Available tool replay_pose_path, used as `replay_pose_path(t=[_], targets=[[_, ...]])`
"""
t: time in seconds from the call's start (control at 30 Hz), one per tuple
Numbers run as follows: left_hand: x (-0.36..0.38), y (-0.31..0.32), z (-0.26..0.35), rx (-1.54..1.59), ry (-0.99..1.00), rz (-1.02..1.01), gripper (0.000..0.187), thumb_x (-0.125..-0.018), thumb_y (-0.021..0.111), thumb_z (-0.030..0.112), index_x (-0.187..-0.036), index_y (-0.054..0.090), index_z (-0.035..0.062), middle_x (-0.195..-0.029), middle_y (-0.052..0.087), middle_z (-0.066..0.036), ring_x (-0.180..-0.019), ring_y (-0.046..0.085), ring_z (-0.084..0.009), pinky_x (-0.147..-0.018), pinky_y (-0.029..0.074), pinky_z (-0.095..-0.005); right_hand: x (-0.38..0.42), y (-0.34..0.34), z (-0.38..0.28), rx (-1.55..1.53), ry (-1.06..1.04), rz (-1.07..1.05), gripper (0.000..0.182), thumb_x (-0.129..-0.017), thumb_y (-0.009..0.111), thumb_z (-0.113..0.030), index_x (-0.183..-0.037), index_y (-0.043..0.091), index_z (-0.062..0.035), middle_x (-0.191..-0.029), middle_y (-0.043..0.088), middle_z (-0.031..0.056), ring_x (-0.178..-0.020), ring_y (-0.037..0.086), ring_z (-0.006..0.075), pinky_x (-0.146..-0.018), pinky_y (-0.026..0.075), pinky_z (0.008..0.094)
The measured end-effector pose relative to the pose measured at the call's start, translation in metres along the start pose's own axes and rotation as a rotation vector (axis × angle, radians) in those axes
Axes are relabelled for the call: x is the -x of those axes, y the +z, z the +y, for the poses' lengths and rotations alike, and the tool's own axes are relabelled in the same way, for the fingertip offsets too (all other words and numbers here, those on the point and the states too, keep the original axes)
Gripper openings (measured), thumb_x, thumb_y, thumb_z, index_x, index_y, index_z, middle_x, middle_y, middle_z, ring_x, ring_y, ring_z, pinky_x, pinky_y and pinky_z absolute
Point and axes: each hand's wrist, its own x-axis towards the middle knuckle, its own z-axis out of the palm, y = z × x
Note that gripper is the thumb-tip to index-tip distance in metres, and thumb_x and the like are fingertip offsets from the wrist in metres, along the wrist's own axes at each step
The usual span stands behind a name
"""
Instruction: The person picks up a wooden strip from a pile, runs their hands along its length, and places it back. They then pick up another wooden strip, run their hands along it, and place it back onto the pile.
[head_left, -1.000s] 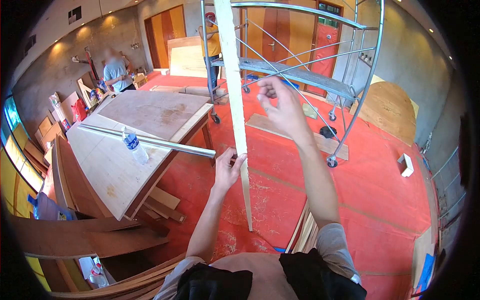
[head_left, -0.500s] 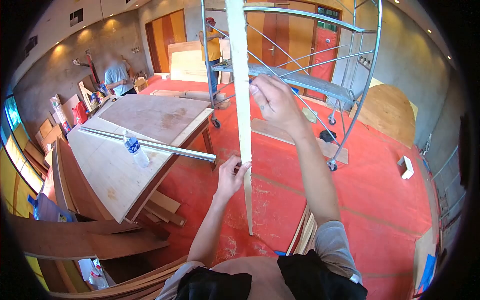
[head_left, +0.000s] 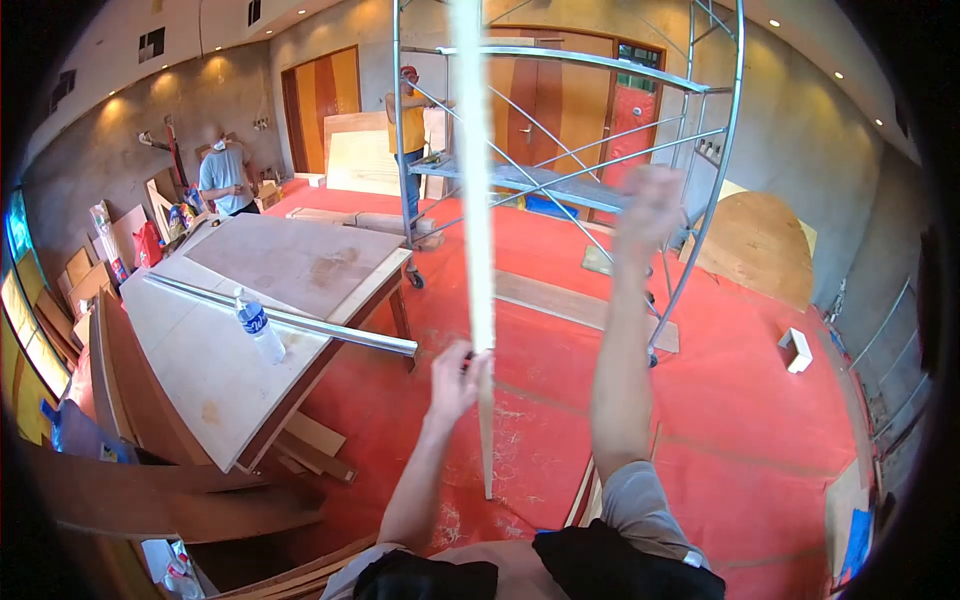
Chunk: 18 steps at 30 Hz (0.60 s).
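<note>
A long, narrow pale wooden strip [head_left: 480, 240] stands nearly upright in front of me, running from the top of the view down toward the red floor. My left hand [head_left: 455, 382] is closed around its lower part, thumb against the face of the strip. Off to the right and apart from the strip, my right hand [head_left: 650, 205] is raised in front of the scaffold. Motion smears its fingers, so I cannot make out whether it holds anything.
A plywood-topped table [head_left: 230, 390] at left bears a metal bar [head_left: 300, 318] and a water bottle [head_left: 260, 328]. A wheeled scaffold [head_left: 560, 180] stands ahead. Two other people work at the back. Boards lie on the red-covered floor [head_left: 730, 430]; a small white box [head_left: 796, 350] sits at right.
My right hand has come away from the strip and moved right. My left hand stays on the strip, slightly lower in view. The scene has shifted a little left.
</note>
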Motion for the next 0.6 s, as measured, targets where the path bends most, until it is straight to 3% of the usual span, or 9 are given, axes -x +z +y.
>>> replay_pose_path(t=[0.03,0.17,0.27,0.33,0.5,0.53,0.6], targets=[[-0.002,-0.010,-0.013,-0.006,-0.026,0.046,0.014,-0.091,0.066,0.011,-0.088,0.062,-0.0021,-0.069,0.064,-0.009,-0.061,0.060,-0.0114,-0.054,0.047,-0.0291,-0.023,-0.006,-0.018,-0.119,0.065,0.106,0.018,-0.099,0.052,-0.013,-0.083,0.056,-0.0051,-0.068,0.052,0.0007,-0.062,0.052,0.0093,-0.057,0.042,0.0261],[-0.009,-0.028,-0.028,-0.010,-0.075,-0.010,0.017,-0.092,0.067,0.014,-0.087,0.062,-0.0019,-0.068,0.064,-0.007,-0.062,0.058,-0.0086,-0.056,0.047,-0.0266,-0.041,0.002,-0.038,0.131,0.192,-0.447,0.011,-0.095,0.057,-0.012,-0.093,0.059,-0.0014,-0.073,0.059,0.0040,-0.067,0.057,0.0113,-0.062,0.047,0.0273],[-0.009,-0.019,-0.019,0.053,-0.056,-0.005,0.019,-0.092,0.068,0.015,-0.086,0.061,-0.0023,-0.069,0.064,-0.008,-0.062,0.059,-0.0112,-0.057,0.047,-0.0280,-0.006,0.023,-0.037,0.299,0.182,-0.855,0.018,-0.090,0.065,-0.014,-0.099,0.060,0.0014,-0.081,0.064,0.0092,-0.074,0.062,0.0171,-0.070,0.051,0.0304],[-0.007,-0.019,-0.009,0.042,-0.036,-0.017,0.020,-0.090,0.069,0.015,-0.085,0.061,-0.0029,-0.072,0.064,-0.011,-0.061,0.062,-0.0166,-0.057,0.049,-0.0314,0.023,0.038,-0.031,0.256,0.066,-0.875,0.026,-0.089,0.068,-0.019,-0.103,0.059,0.0012,-0.084,0.064,0.0117,-0.075,0.063,0.0211,-0.071,0.052,0.0325],[-0.008,-0.021,-0.013,0.043,-0.080,-0.074,0.018,-0.090,0.068,0.014,-0.086,0.061,-0.0020,-0.076,0.063,-0.013,-0.065,0.062,-0.0207,-0.059,0.048,-0.0327,0.044,0.071,-0.055,0.146,0.255,-0.854,0.026,-0.091,0.067,-0.024,-0.094,0.055,-0.0010,-0.077,0.063,0.0145,-0.073,0.064,0.0274,-0.066,0.049,0.0398],[-0.007,-0.020,-0.014,0.033,-0.054,-0.079,0.018,-0.090,0.068,0.014,-0.087,0.062,-0.0018,-0.075,0.064,-0.011,-0.066,0.062,-0.0176,-0.059,0.048,-0.0310,0.041,0.074,-0.056,0.151,0.314,-0.874,0.026,-0.091,0.066,-0.024,-0.091,0.054,-0.0014,-0.075,0.063,0.0151,-0.071,0.064,0.0291,-0.064,0.049,0.0414],[-0.006,-0.019,-0.017,0.017,-0.001,-0.089,0.018,-0.091,0.068,0.015,-0.089,0.062,-0.0014,-0.075,0.065,-0.008,-0.067,0.062,-0.0114,-0.060,0.049,-0.0275,0.039,0.080,-0.049,0.125,0.124,-0.812,0.025,-0.095,0.061,-0.024,-0.086,0.051,-0.0021,-0.068,0.059,0.0159,-0.062,0.060,0.0340,-0.058,0.046,0.0435]])
